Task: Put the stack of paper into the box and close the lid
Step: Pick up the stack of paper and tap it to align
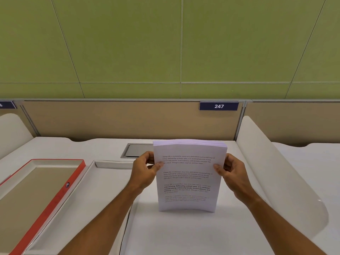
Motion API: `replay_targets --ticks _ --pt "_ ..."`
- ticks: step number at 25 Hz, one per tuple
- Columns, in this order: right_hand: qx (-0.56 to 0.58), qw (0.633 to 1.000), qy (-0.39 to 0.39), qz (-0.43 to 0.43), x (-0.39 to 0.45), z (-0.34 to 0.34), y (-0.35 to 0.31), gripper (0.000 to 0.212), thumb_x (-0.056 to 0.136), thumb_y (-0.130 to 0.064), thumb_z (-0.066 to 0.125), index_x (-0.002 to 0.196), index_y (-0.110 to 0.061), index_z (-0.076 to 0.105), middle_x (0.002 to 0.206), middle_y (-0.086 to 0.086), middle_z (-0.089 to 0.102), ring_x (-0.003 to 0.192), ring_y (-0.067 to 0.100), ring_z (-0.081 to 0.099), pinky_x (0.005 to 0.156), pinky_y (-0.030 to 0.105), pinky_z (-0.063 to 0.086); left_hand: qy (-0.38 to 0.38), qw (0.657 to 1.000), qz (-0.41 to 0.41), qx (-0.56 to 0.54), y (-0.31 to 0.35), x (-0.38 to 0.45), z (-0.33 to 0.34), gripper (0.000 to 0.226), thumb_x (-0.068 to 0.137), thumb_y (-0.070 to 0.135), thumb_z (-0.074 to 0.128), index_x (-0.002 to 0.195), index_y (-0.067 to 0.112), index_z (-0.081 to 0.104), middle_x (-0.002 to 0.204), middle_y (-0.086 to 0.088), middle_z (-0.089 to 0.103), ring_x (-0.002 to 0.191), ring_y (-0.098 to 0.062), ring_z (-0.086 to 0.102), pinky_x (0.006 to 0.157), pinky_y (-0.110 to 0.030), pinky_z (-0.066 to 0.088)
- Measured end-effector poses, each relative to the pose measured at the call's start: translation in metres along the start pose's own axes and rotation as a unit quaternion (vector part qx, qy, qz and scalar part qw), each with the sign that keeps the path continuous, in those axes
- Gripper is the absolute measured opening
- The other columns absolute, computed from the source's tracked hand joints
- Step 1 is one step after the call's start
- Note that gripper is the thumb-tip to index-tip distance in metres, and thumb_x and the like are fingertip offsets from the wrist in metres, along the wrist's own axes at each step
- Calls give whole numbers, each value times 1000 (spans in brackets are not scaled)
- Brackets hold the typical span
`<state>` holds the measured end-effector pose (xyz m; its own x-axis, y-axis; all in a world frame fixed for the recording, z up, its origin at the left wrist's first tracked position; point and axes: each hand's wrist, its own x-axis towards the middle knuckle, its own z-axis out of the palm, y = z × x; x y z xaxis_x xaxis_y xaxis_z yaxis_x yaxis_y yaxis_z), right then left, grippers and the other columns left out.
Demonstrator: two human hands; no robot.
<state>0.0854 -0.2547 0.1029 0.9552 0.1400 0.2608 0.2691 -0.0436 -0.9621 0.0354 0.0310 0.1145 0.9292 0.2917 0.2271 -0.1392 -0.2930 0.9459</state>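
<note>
The left hand (pixel 145 169) and right hand (pixel 232 171) each pinch a long side edge of the thick stack of white printed paper (pixel 189 177), thumbs pressed on the front sheet and fingers wrapped behind. The stack stands upright on its short bottom edge on the white desk (pixel 184 232), to the right of the box, and bows slightly across its width

A stack this thick will likely be fairly heavy yet limp: loose sheets can slide over each other and fan out, so clamping both side edges near mid-height, as now, looks right, with a tip to flat and support underneath before lowering it in

Left of the hands lies the shallow open white cardboard box tray (pixel 92 196); the left forearm crosses its right part, and what shows of its floor holds nothing. Just beside it, further left, the red-edged cardboard lid (pixel 60 197) lies upside down, its brown inside bare as well

Beyond the stack a grey metal cable hatch (pixel 137 150) is set in the desk, and further back a tan partition carries a dark blue number plate reading 247 (pixel 219 106)
</note>
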Motion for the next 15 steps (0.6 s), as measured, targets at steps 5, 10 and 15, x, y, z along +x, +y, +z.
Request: replay_targets --ticks 5,10,15 --pt "12 999 -15 27 -11 -4 17 19 87 -11 71 105 -15 67 100 -3 78 90 15 74 72 25 61 -8 1000 -10 -9 -14 -9 -3 16 84 9 71 94 20 64 97 0 73 89 -15 68 73 -21 59" --pt "-23 994 -52 95 -35 -4 54 20 87 -3 70 102 -16 70 101 -1 79 94 15 74 73 22 59 -13 996 -78 35 -51 -38 8 16 83 6 72 87 19 64 94 -1 72 92 -13 67 85 -29 59" --pt "-33 994 -33 103 -41 -3 59 17 86 3 68 98 -8 71 94 1 79 90 19 74 72 23 59 11 993 -116 14 -56 -44 11 11 84 11 72 87 20 67 93 1 74 91 -16 67 72 -16 53"
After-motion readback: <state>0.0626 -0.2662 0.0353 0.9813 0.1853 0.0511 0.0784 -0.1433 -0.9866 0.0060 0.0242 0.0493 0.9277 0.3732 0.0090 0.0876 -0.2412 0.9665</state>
